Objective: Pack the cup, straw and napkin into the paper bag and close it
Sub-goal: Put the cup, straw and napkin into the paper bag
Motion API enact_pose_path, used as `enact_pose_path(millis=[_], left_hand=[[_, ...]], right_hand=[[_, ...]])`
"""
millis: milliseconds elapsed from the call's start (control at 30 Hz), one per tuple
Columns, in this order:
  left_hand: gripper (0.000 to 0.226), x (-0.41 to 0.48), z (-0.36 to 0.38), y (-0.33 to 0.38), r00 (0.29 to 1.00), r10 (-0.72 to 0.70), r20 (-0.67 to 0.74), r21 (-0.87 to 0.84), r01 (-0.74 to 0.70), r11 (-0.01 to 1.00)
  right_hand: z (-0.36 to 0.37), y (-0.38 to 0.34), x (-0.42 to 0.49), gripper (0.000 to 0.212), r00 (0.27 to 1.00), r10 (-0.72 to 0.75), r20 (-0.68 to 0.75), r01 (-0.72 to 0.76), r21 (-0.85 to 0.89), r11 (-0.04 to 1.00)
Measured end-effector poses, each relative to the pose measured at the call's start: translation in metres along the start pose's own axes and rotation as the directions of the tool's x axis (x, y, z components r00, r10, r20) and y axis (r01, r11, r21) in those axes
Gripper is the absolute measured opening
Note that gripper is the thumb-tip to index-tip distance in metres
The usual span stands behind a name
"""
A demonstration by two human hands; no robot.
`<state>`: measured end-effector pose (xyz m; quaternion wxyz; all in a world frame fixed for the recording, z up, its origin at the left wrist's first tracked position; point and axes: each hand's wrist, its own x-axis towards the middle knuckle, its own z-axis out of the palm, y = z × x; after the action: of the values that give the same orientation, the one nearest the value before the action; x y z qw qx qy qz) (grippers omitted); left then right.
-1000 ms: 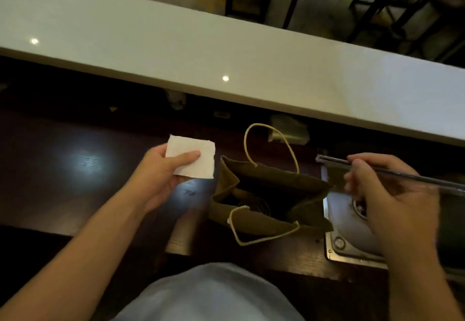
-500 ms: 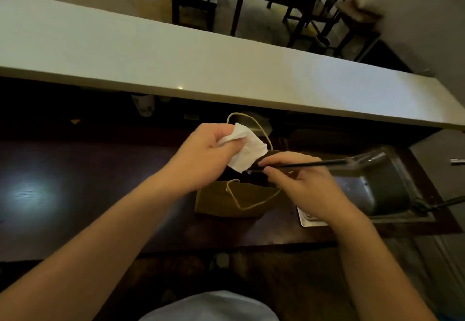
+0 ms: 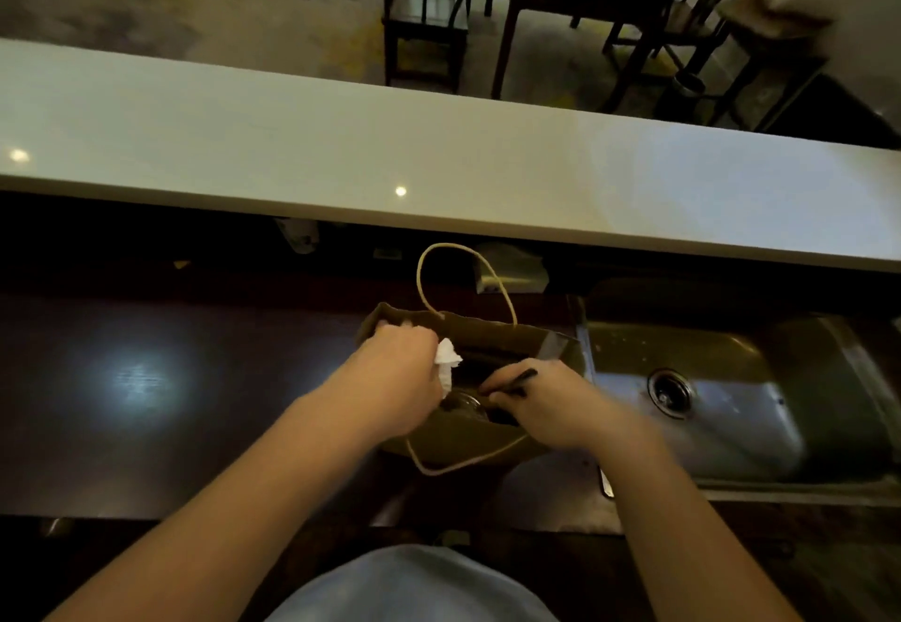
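A: How many bags are there, and where?

B: One paper bag (image 3: 487, 441), brown and open at the top. It stands on the dark worktop (image 3: 146, 377), at the worktop's right end, just beside the one metal sink (image 3: 731, 377). It has two cord handles: the far one stands up in a loop, the near one hangs down over the bag's near side.

A: And the cup?

B: One cup (image 3: 463, 404), inside the bag. Only part of its round rim shows, between the two hands.

A: The napkin?

B: One white napkin (image 3: 446, 360), crumpled and pinched in the left hand (image 3: 395, 377). That hand is closed on it and sits over the left part of the bag's mouth, with the napkin hanging just inside the opening, above the cup.

A: The straw?

B: One dark straw (image 3: 517, 380), held between the fingers of the right hand (image 3: 546, 402). The hand grips it over the right part of the bag's mouth, and only a short length shows above the fingers. Whether its lower end touches the cup cannot be told.

A: Anything further out?

B: One long pale counter (image 3: 439, 158) runs across the scene beyond the worktop. Past it stand dark wooden chairs and a table; two chairs can be counted clearly, the rest is too dim.
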<state>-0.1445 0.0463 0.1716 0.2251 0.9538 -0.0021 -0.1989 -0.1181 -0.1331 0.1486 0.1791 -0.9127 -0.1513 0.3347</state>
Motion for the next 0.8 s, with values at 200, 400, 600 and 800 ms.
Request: enact_pose_path(millis=[200, 400, 600, 800], left_hand=[[0.019, 0.014, 0.003, -0.007, 0.971, -0.232, 0.060, 0.078, 0.227, 0.971], [0.030, 0.047, 0.005, 0.002, 0.917, -0.360, 0.170, 0.234, 0.317, 0.919], [0.033, 0.072, 0.026, 0.000, 0.841, -0.394, 0.371, 0.396, 0.240, 0.886], [0.037, 0.075, 0.035, -0.011, 0.726, -0.388, 0.568, 0.353, 0.211, 0.911]], right_hand=[[-0.003, 0.025, 0.004, 0.028, 0.997, -0.060, 0.050, 0.058, 0.039, 0.998], [-0.006, 0.035, 0.015, 0.031, 0.980, -0.116, 0.162, 0.128, -0.068, 0.989], [-0.004, 0.036, 0.020, 0.029, 0.984, -0.069, 0.166, 0.060, 0.061, 0.996], [0.002, 0.031, 0.021, 0.030, 0.985, -0.005, 0.172, -0.011, 0.091, 0.996]])
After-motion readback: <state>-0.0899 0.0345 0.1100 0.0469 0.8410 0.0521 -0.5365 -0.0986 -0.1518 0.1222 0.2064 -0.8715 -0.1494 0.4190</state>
